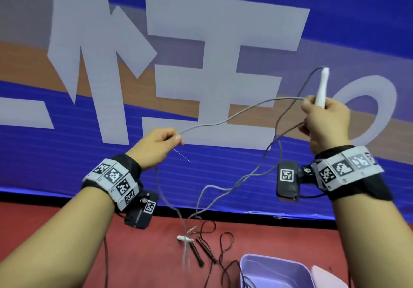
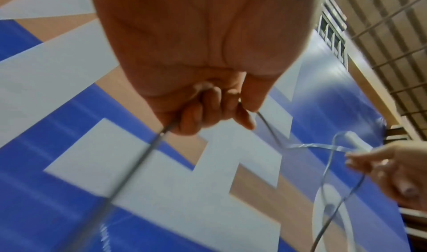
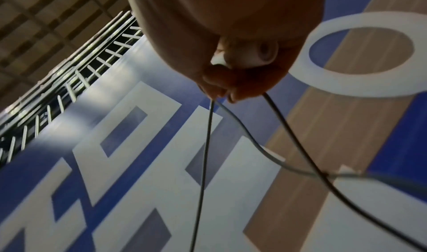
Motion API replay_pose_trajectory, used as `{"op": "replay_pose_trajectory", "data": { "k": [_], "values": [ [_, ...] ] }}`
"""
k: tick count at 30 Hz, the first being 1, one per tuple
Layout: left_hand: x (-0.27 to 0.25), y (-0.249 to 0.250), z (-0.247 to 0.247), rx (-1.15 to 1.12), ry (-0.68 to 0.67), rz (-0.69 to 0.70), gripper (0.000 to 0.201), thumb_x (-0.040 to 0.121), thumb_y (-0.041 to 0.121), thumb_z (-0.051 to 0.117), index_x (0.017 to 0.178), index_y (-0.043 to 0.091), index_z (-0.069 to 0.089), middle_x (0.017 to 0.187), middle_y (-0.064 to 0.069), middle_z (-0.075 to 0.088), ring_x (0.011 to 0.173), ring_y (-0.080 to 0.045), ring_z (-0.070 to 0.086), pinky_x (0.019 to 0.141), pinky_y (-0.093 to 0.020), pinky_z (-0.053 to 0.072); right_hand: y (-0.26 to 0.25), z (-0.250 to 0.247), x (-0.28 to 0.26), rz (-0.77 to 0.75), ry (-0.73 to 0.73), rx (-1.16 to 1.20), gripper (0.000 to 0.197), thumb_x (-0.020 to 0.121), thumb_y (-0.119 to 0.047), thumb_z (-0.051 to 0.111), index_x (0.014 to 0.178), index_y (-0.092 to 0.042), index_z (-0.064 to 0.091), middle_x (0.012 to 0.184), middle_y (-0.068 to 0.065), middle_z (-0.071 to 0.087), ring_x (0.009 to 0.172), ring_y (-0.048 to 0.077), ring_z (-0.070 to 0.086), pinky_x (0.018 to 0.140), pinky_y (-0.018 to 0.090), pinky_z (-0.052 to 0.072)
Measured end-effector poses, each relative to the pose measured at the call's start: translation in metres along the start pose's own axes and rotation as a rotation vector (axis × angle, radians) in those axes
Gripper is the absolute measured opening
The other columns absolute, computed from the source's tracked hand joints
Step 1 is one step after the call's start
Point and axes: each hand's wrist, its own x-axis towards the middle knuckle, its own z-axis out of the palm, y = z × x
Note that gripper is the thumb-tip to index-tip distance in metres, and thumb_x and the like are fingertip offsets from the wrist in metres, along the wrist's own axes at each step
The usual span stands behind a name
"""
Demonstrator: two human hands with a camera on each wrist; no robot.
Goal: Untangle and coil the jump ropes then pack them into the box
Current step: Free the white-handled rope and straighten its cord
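Observation:
Both hands are raised in front of a blue banner. My right hand [image 1: 324, 118] grips the white handle [image 1: 321, 88] of a grey jump rope [image 1: 234, 115] upright, along with loops of its cord; the handle's butt end [image 3: 256, 54] shows in the right wrist view. My left hand [image 1: 156, 147] pinches the same grey cord [image 2: 143, 155] farther along, with fingers curled round it. The cord sags between the hands and hangs to the floor, where its other white handle [image 1: 185, 238] lies. A dark jump rope [image 1: 225, 243] with black handles [image 1: 196, 255] lies beside it on the red floor.
A lilac plastic box [image 1: 274, 272] stands open on the red floor at lower right, with a cord trailing over its rim. A pale lid [image 1: 328, 276] lies right of it. The blue banner [image 1: 223, 30] hangs close behind the ropes.

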Motion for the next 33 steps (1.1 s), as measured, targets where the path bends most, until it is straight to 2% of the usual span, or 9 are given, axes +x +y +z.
{"op": "replay_pose_trajectory", "data": {
  "k": [4,7,11,13,18,21,24,29,33],
  "values": [
    [-0.002,0.037,-0.004,0.108,0.091,0.19,0.025,0.103,0.026,0.048,0.087,0.022,0.066,0.056,0.004,0.04,0.044,-0.007,0.032,0.044,-0.016,0.028,0.005,0.011,-0.017,0.059,-0.135,-0.05,0.024,0.082,0.002,0.061,0.095,-0.018,0.065,0.092,0.003,0.064,0.061,0.01,0.053,0.045,0.022,0.044],
    [-0.002,0.055,0.003,0.212,0.076,0.278,0.025,0.102,0.025,0.048,0.087,0.019,0.066,0.055,0.008,0.043,0.044,-0.006,0.037,0.046,-0.015,0.031,0.003,0.034,-0.051,0.087,-0.424,-0.011,0.023,0.084,0.002,0.063,0.096,-0.017,0.068,0.087,0.003,0.066,0.044,0.005,0.041,0.044,0.023,0.045],
    [0.0,0.068,0.015,0.228,0.084,0.336,0.024,0.102,0.027,0.048,0.087,0.019,0.066,0.06,0.005,0.05,0.052,-0.006,0.042,0.051,-0.02,0.033,0.011,0.059,-0.093,0.031,-0.787,-0.057,0.019,0.095,-0.009,0.062,0.112,-0.013,0.067,0.069,-0.003,0.052,0.05,0.007,0.043,0.049,0.03,0.051],
    [0.002,0.069,0.017,0.223,0.086,0.333,0.025,0.1,0.029,0.05,0.085,0.019,0.066,0.062,0.002,0.052,0.054,-0.008,0.042,0.054,-0.026,0.036,0.016,0.065,-0.104,0.023,-0.846,-0.091,0.015,0.097,-0.018,0.061,0.11,-0.013,0.067,0.072,-0.002,0.057,0.05,0.006,0.045,0.049,0.03,0.051],
    [0.002,0.051,0.017,0.044,-0.123,0.227,0.024,0.099,0.031,0.055,0.085,0.015,0.065,0.06,0.006,0.057,0.056,-0.01,0.049,0.055,-0.022,0.042,0.014,0.063,-0.094,-0.035,-0.672,-0.048,0.02,0.095,-0.017,0.064,0.077,-0.015,0.057,0.053,-0.008,0.04,0.044,0.009,0.039,0.043,0.027,0.041],
    [0.003,0.029,0.022,-0.049,-0.223,0.157,0.025,0.101,0.029,0.053,0.089,0.009,0.061,0.07,-0.007,0.065,0.068,-0.018,0.06,0.069,-0.03,0.046,0.004,0.058,-0.082,-0.021,-0.546,0.081,0.015,0.096,-0.014,0.064,0.083,-0.007,0.059,0.05,-0.011,0.04,0.041,0.008,0.036,0.041,0.023,0.038],
    [0.001,0.0,0.025,0.036,-0.302,0.066,0.029,0.1,0.036,0.054,0.083,0.013,0.061,0.065,-0.005,0.065,0.065,-0.023,0.057,0.069,-0.041,0.046,-0.011,0.044,-0.056,0.037,-0.334,0.262,0.012,0.098,-0.015,0.061,0.09,-0.009,0.053,0.059,-0.003,0.036,0.038,0.008,0.032,0.042,0.024,0.034],
    [-0.003,-0.024,0.019,-0.05,-0.186,0.034,0.029,0.1,0.031,0.057,0.073,0.022,0.061,0.063,-0.002,0.061,0.064,-0.02,0.054,0.069,-0.036,0.042,-0.025,0.014,-0.025,0.01,-0.135,0.437,0.02,0.098,-0.016,0.06,0.081,-0.015,0.051,0.056,-0.005,0.04,0.038,0.007,0.031,0.042,0.023,0.032],
    [-0.007,-0.035,0.021,0.001,-0.163,0.048,0.023,0.101,0.02,0.053,0.081,0.012,0.062,0.068,-0.007,0.059,0.065,-0.015,0.057,0.071,-0.031,0.046,-0.025,0.007,-0.022,0.008,-0.025,0.475,0.017,0.097,-0.018,0.061,0.082,-0.016,0.053,0.054,-0.007,0.04,0.038,0.008,0.034,0.043,0.024,0.035]
  ]
}}
